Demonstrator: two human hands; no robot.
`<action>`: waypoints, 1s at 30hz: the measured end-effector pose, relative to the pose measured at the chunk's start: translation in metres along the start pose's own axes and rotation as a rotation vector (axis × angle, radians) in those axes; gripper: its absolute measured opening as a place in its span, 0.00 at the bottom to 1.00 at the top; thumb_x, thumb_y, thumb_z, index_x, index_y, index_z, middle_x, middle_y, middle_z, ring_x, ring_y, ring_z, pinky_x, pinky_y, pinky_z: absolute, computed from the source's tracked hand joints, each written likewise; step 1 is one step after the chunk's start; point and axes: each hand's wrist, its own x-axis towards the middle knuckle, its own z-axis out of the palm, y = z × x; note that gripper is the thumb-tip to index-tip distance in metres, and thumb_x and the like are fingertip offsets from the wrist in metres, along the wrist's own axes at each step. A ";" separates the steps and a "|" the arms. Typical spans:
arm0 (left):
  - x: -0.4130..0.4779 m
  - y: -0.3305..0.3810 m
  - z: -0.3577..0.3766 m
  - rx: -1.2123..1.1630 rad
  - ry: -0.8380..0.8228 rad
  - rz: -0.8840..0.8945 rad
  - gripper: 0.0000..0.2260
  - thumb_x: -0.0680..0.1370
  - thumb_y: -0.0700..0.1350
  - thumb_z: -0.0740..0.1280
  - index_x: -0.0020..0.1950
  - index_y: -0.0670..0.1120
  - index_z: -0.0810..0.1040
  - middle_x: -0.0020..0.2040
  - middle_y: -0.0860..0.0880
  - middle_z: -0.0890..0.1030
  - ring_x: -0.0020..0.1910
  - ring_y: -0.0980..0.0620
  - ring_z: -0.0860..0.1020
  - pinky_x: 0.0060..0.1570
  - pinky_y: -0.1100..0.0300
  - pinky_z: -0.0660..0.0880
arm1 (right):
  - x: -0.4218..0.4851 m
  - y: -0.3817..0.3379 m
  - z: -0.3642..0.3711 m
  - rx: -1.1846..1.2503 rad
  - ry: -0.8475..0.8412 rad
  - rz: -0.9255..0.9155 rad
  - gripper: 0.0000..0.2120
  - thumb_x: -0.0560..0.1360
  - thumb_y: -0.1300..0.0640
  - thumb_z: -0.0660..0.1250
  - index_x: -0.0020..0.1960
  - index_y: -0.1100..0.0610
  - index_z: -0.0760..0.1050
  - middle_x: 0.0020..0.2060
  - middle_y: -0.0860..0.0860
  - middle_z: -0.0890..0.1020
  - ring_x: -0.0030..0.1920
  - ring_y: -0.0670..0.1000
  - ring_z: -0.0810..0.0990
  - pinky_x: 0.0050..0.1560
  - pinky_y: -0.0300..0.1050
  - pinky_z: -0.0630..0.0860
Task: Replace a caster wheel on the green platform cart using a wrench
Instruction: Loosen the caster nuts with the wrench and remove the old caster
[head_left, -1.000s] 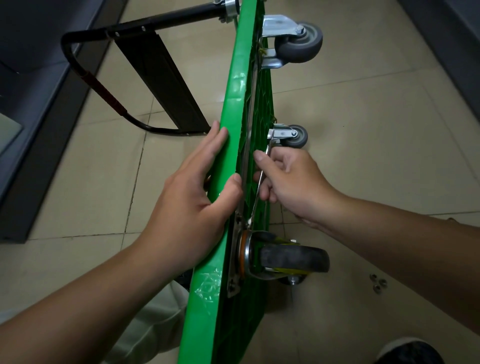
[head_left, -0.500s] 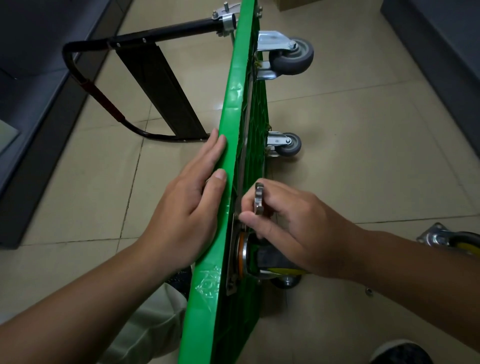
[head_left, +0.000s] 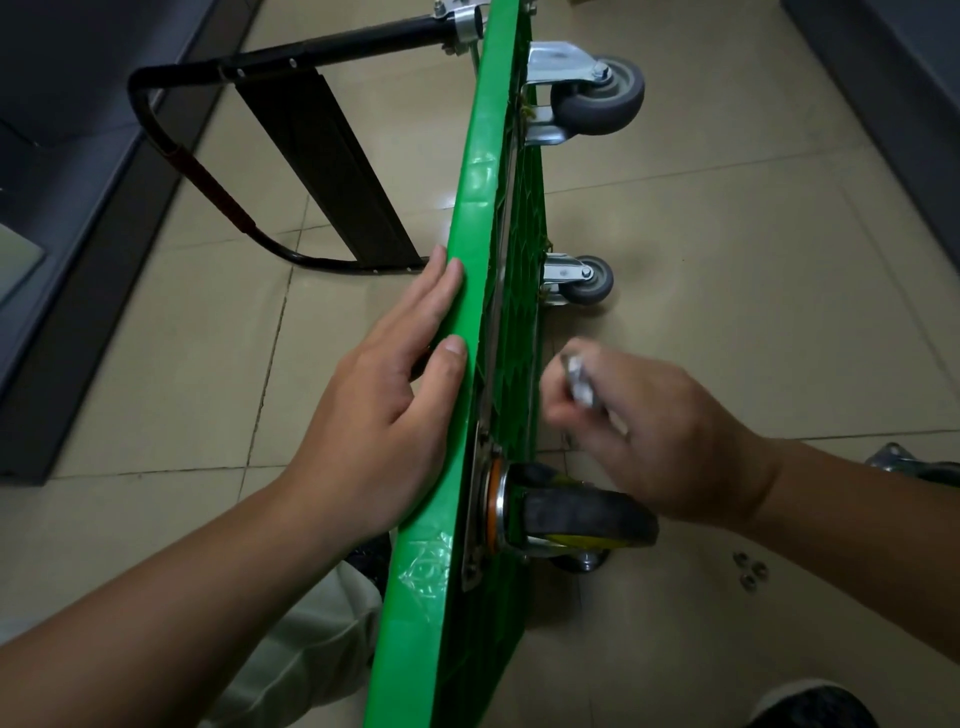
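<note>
The green platform cart (head_left: 467, 249) stands on its long edge on the floor, underside facing right. My left hand (head_left: 395, 405) lies flat against its upper edge, fingers straight, thumb on the rim. My right hand (head_left: 644, 431) is blurred, a little right of the underside, and grips a metal wrench (head_left: 581, 382) whose end sticks up from my fist. Just below that hand a black caster wheel (head_left: 582, 519) with a yellow hub sits on its steel plate on the cart. Two grey casters (head_left: 597, 96) (head_left: 587, 278) are mounted farther along.
The folded black handle (head_left: 311, 150) lies on the tiles to the left, beside a dark cabinet base (head_left: 78, 291). Loose nuts (head_left: 750, 569) lie on the floor at right. A detached caster (head_left: 914, 462) shows at the right edge. My shoe (head_left: 815, 706) is at the bottom right.
My right hand drew the wrench back from the cart's underside, first down toward the black caster, then out to the right. My left hand stayed pressed on the cart edge.
</note>
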 end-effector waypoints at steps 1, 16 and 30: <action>0.000 0.000 0.000 0.001 0.000 0.000 0.26 0.84 0.50 0.57 0.83 0.52 0.61 0.82 0.60 0.60 0.79 0.68 0.58 0.77 0.69 0.56 | 0.002 0.003 0.000 0.077 0.050 0.147 0.16 0.85 0.52 0.57 0.48 0.62 0.76 0.37 0.53 0.78 0.34 0.51 0.75 0.38 0.44 0.75; -0.001 0.003 0.001 -0.010 0.013 -0.002 0.26 0.84 0.49 0.57 0.83 0.51 0.62 0.82 0.59 0.61 0.78 0.69 0.59 0.76 0.72 0.57 | 0.038 0.033 0.035 0.724 0.301 0.934 0.15 0.84 0.51 0.64 0.43 0.58 0.75 0.28 0.48 0.81 0.22 0.45 0.74 0.23 0.34 0.68; -0.001 0.002 0.002 -0.036 0.017 -0.013 0.25 0.84 0.48 0.57 0.82 0.50 0.63 0.82 0.58 0.62 0.78 0.68 0.59 0.76 0.71 0.58 | 0.047 0.036 0.045 0.712 0.111 0.891 0.18 0.84 0.50 0.64 0.53 0.67 0.76 0.38 0.59 0.79 0.26 0.49 0.77 0.24 0.38 0.70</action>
